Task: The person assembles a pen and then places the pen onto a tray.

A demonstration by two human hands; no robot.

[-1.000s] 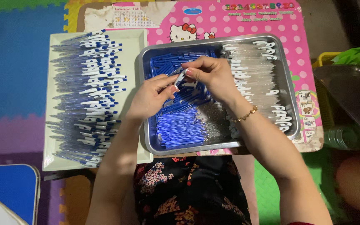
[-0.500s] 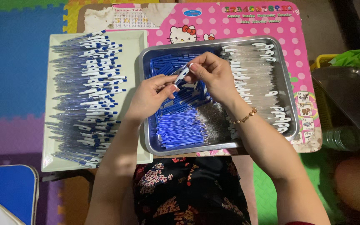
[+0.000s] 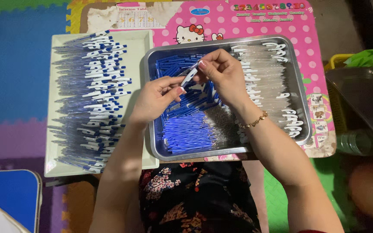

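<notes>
Pinching a single pen between them, both hands meet above the left half of a metal tray. The pen is a clear barrel with a white clip and blue inside, tilted so that its upper end points up and to the right. The left hand grips its lower end with thumb and forefinger closed on it, the other fingers curled in. The right hand closes its fingertips on the upper end, wrist bent down toward the tray, a gold bracelet around that wrist.

Below the hands, the tray's left part holds a heap of blue refills, lying mostly in one direction with some crossed near the top. The tray's right part is filled with clear pen barrels with white clips, laid in rows along the right wall.

Just beside the tray on its left sits a pale rectangular tray, stacked with finished pens, clear with white clips and blue tips, laid across it in a long pile.

Both trays rest on a pink dotted table. To the right are a yellow basket with something green in it and a dark tray. Coloured foam floor mats lie at the left.
</notes>
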